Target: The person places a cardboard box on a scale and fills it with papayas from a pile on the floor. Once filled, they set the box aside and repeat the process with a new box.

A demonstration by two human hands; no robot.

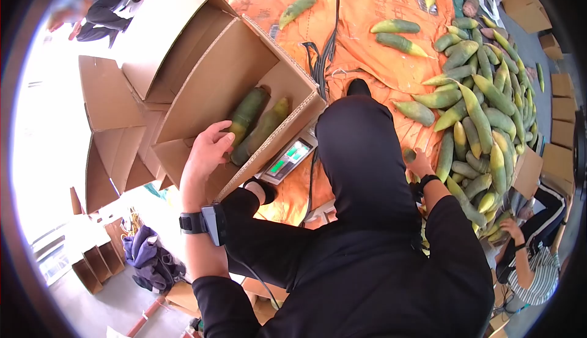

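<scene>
1. Head view: two boxed shoots [255,122], green fading to yellow at the tips, are seen lying side by side in the cardboard box [202,87], tips pointing away from the wearer, butts at the near wall. The box is tilted and rests on a scale [287,157].
2. Handling, as judged: the shoots are prob. stiff, dense and fairly heavy for their size. The husk looks smooth, so a bit slippery. The tapered tip is likely the weak pt.
3. Hold is best taken at the thick butt end or mid-body, not at the tip, w/ fingers wrapped well round.
4. Left hand [206,151]: it is laid over the box's near wall. Its fingers [221,132] are loosely curled and spread, not clamped on anything, w/ tips at or just beside the butt of the left shoot. Contact can't be confirmed.
5. Right hand [420,165]: it is lowered at the edge of the loose pile [489,111], partly hidden by the wearer's leg. A green stub [409,154] shows at the fingers, but whether it is gripped can't be told.
6. The pile is spread on an orange sheet [367,63]. A second person [532,258] is crouched at its near end, and another [98,7] is seen far off beyond the box.
</scene>
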